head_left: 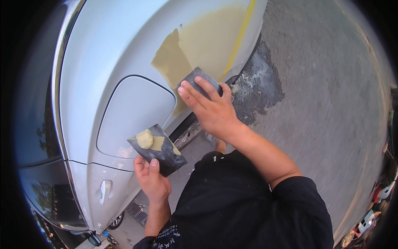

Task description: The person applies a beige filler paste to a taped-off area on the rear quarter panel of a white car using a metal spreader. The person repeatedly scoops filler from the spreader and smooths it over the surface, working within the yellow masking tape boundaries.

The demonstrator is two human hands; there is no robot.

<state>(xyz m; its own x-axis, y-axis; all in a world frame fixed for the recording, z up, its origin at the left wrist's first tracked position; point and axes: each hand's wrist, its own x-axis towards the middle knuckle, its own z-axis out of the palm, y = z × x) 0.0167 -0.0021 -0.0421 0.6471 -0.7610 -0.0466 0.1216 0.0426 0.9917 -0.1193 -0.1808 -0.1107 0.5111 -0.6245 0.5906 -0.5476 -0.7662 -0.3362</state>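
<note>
Rising toward ten o'clock, the pale car body (89, 62) is marked by a rounded flap (134, 116) at nine. At eight, a dark plate (169, 157), loaded with a beige paste lump (144, 139) (probably soft and sticky), is pinched by the left hand (154, 184), thumb above, fingers below; being seemingly thin and light, it is best gripped by its clean lower edge. At eleven, a beige patch (171, 58) is seen. Near twelve, a dark spreader (198, 72), likely flexible, is held against the body under the right hand's (213, 108) spread fingers; its thumb cannot be made out.
</note>
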